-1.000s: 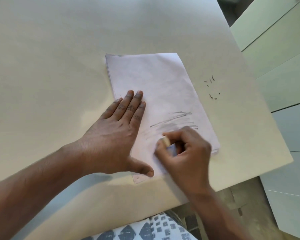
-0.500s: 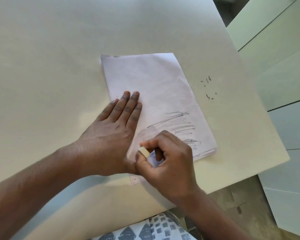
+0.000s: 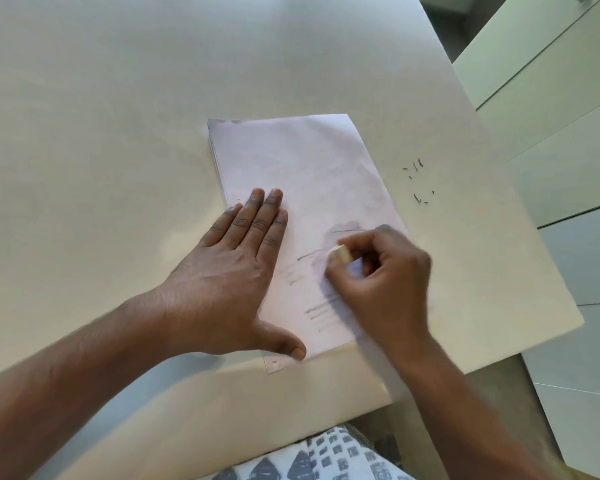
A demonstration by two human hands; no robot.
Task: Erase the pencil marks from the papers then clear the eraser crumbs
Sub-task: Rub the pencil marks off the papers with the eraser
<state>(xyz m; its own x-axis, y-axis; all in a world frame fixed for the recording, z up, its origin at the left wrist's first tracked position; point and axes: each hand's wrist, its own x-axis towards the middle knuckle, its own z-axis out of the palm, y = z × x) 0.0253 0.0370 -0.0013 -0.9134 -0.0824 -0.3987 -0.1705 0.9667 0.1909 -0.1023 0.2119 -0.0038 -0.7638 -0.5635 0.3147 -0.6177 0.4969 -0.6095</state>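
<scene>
the stack of papers (image 3: 302, 188) lies tilted on the pale table (image 3: 118, 116), its long edge running from about 11 o'clock to 5 o'clock. the left hand (image 3: 229, 282) rests flat on the lower left part of the top sheet, fingers straight and close together, thumb spread out toward the near corner. the right hand (image 3: 381, 282) pinches a small cream eraser (image 3: 342, 253) between thumb and curled fingertips, and the eraser's tip seems to touch the sheet among the pencil marks (image 3: 321, 306). the hand is blurred, so the exact contact is hard to read.

grey lines remain at 9 o'clock and 7 o'clock of the eraser, and a smudged patch sits at 12 o'clock of it. judging by this, the rubbing is only partly done on this sheet.

to do it well, rub in short strokes away from the flat hand, toward 3 o'clock, so the sheet is pulled taut and does not buckle. keep the left palm near the work and press firmly. use a clean edge of the eraser on the smudge, or it may only spread the grey.

a few dark crumbs (image 3: 417, 181) lie on the table at 2 o'clock of the stack, well apart from it, for sweeping later.
</scene>
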